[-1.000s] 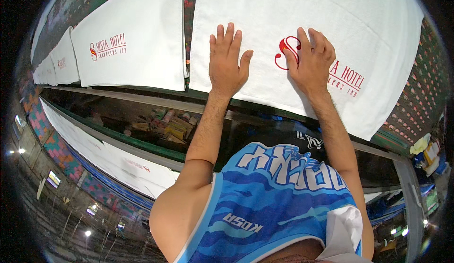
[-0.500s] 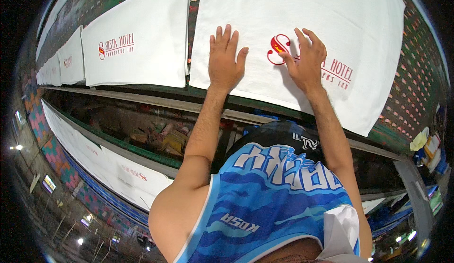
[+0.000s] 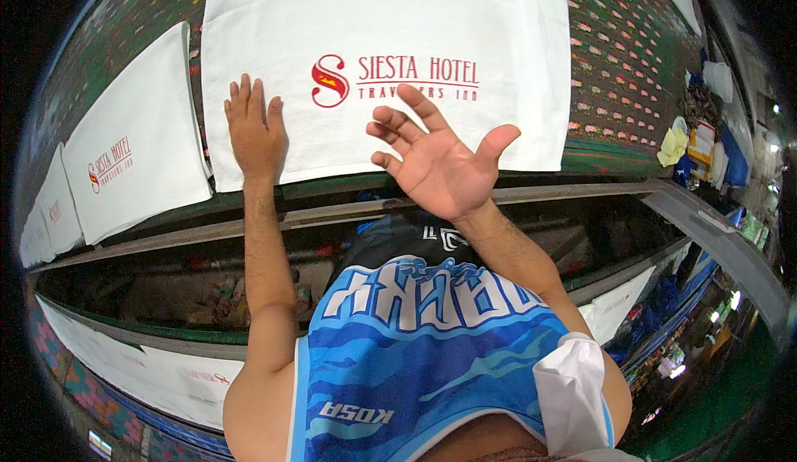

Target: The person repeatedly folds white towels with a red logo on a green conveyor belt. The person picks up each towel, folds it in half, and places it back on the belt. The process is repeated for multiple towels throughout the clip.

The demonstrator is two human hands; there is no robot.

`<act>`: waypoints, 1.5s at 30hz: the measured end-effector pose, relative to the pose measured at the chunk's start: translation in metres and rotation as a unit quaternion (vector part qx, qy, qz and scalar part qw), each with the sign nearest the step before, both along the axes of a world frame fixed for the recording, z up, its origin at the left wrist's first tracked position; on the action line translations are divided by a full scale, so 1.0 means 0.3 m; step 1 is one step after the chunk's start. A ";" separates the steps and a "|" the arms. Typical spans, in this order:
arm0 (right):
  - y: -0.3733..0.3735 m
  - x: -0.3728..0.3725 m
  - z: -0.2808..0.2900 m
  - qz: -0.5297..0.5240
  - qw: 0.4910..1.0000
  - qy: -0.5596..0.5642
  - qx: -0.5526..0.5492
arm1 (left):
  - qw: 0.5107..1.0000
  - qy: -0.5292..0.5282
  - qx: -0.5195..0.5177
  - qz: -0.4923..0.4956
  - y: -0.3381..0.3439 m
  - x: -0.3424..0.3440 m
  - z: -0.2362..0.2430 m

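Upon the long dark table [image 3: 618,72]: a white cloth [image 3: 382,26] is lying flat, straight before the person, and its near edge is running close to the border of the table.
Left hand [image 3: 256,140]: it is resting palm down on the near left part of the cloth; the fingers are pointing forward, quite close together, the thumb is standing a little apart, and it is gripping nothing.
Right hand [image 3: 444,163]: it is hovering wide over the near edge of the cloth, with the palm facing upward; the fingers are spreading and bending softly, the thumb is pointing to the right, and it is holding nothing.
Cloth surface: it is looking matte and soft, and it is showing faint, shallow wrinkles.
Red print: a curling emblem [image 3: 330,82] with a yellow patch is sitting beside red lettering, which one right fingertip is partly covering.
Table surface: it is carrying rows of small pinkish marks, with a green band following the edge.
Left neighbour: another white cloth with similar print [image 3: 145,142] is lying beside, just apart.
Near side: a greyish rail [image 3: 598,190] is passing below the forearms.
Clothing: the person is wearing a sleeveless blue shirt [image 3: 432,371] with wavy stripes.
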State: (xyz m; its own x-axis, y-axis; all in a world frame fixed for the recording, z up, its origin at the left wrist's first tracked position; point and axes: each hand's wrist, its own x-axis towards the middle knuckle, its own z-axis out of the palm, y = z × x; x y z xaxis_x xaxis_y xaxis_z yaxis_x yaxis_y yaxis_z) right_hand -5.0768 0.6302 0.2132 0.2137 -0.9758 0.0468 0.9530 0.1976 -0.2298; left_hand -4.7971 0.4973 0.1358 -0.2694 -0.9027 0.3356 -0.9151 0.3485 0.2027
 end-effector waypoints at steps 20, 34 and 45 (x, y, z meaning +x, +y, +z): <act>0.046 -0.316 -0.137 -0.096 0.983 0.074 0.136 | 1.000 0.007 -0.018 0.009 -0.006 -0.004 -0.010; -0.419 -1.231 -0.437 -0.376 0.405 0.758 0.348 | 0.996 0.028 -0.052 0.065 -0.510 0.081 0.085; -0.599 -1.423 -0.529 -0.126 0.529 0.767 0.340 | 0.956 0.104 0.199 0.188 -0.825 0.162 0.107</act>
